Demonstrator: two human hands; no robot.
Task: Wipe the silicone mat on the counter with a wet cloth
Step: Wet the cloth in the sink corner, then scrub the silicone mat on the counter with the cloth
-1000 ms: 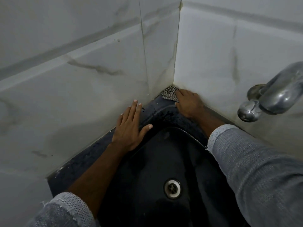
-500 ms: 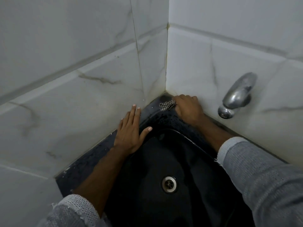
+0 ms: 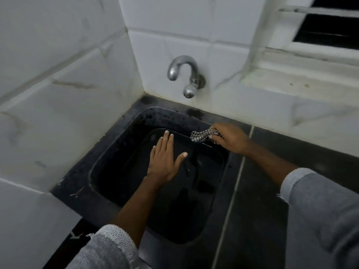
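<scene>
My right hand grips a small black-and-white checked cloth above the far right rim of the black sink. Part of the cloth sticks out to the left of my fingers. My left hand hovers flat over the sink basin with fingers straight and thumb spread, holding nothing. No silicone mat is visible in this view.
A chrome tap juts from the white tiled wall above the sink's far edge. Dark counter stretches to the right of the sink. A window with a white sill sits at the upper right. Tiled wall closes the left side.
My right hand lifted the cloth out of the back corner and carried it right, over the sink's far right rim. My left hand left the rim and now hovers over the basin. The view pulled back.
</scene>
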